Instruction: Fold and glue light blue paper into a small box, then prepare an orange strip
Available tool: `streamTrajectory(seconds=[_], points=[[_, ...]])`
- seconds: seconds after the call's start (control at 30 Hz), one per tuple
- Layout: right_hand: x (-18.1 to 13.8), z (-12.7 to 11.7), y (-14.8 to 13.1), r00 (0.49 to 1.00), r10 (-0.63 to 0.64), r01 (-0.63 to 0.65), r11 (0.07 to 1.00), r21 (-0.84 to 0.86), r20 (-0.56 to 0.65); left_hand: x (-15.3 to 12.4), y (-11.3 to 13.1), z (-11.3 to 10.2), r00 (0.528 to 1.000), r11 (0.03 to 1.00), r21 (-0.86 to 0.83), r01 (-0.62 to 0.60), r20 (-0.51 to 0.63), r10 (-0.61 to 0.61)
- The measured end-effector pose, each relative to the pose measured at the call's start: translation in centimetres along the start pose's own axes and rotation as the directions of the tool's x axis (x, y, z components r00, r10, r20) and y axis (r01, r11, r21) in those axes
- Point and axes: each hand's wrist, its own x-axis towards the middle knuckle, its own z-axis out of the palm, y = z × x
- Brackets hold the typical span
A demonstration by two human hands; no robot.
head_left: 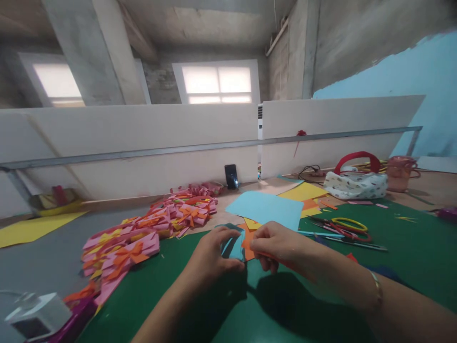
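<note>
Curved around a folded light-blue paper piece [235,247], my left hand [217,255] grips it by its edges above the green mat [171,281]. Close on its right, my right hand [276,245] pinches an orange paper strip [247,244] between thumb and fingers. The strip's end reaches toward the blue piece; whether they touch I cannot tell. More of the orange paper trails under my right wrist. Just behind both hands lies a large light-blue sheet [267,207].
Pink and orange paper bows [130,255] are heaped at left. Scissors [348,228] and a pen [357,244] lie at right. Behind them are yellow paper [307,190], a patterned cloth basket [353,185] and a pink jug [399,174]. A phone [231,176] leans on the partition. A white adapter [37,317] is front left.
</note>
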Motion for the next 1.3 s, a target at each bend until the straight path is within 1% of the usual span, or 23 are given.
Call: streamTrajectory(seconds=[0.2, 0.4, 0.57, 0.67, 0.73, 0.8, 0.87, 0.97, 1.07, 1.17, 1.3], points=[[-0.6, -0.2, -0.3, 0.999, 0.016, -0.017, 1.0, -0.01, -0.027, 0.0, 0.6, 0.2, 1.0, 1.0, -0.012, -0.008, -0.016, 0.008], [-0.4, 0.0, -0.3, 1.0, 0.026, -0.026, 0.999, -0.02, 0.0, -0.1, 0.4, 0.4, 0.999, 0.999, 0.0, -0.034, -0.009, 0.034], [-0.6, 0.2, 0.1, 0.998, 0.037, -0.035, 0.999, -0.038, 0.058, -0.1, 0.3, 0.7, 0.998, 0.997, 0.044, -0.066, 0.013, 0.066], [-0.6, 0.1, 0.5, 0.995, 0.014, -0.009, 0.999, -0.045, 0.103, -0.3, 0.3, 1.0, 0.995, 0.99, 0.091, -0.103, 0.003, 0.104], [-0.5, 0.0, 0.7, 0.991, -0.01, 0.019, 0.998, -0.067, 0.136, -0.4, 0.3, 1.2, 0.994, 0.987, 0.123, -0.104, -0.012, 0.107], [-0.3, -0.2, 0.9, 0.989, -0.036, 0.054, 0.991, -0.125, 0.145, -0.5, 0.3, 1.4, 0.994, 0.986, 0.132, -0.104, -0.006, 0.105], [-0.1, -0.4, 1.0, 0.987, -0.061, 0.093, 0.971, -0.22, 0.149, -0.5, 0.3, 1.6, 0.994, 0.986, 0.128, -0.109, 0.011, 0.108], [0.0, -0.6, 1.0, 0.979, -0.073, 0.132, 0.938, -0.321, 0.189, -0.5, 0.1, 1.9, 0.995, 0.989, 0.122, -0.088, 0.058, 0.081], [0.0, -0.7, 0.8, 0.981, -0.07, 0.134, 0.922, -0.364, 0.182, -0.4, 0.1, 2.1, 0.992, 0.995, 0.094, -0.043, 0.121, 0.031], [-0.1, -0.8, 0.8, 0.983, -0.066, 0.129, 0.916, -0.381, 0.173, -0.5, 0.5, 1.9, 0.99, 1.0, 0.022, 0.004, 0.143, -0.007], [0.0, -0.8, 0.9, 0.982, -0.084, 0.149, 0.9, -0.409, 0.171, -0.7, 1.1, 1.1, 0.985, 0.997, -0.075, 0.009, 0.171, 0.004]])
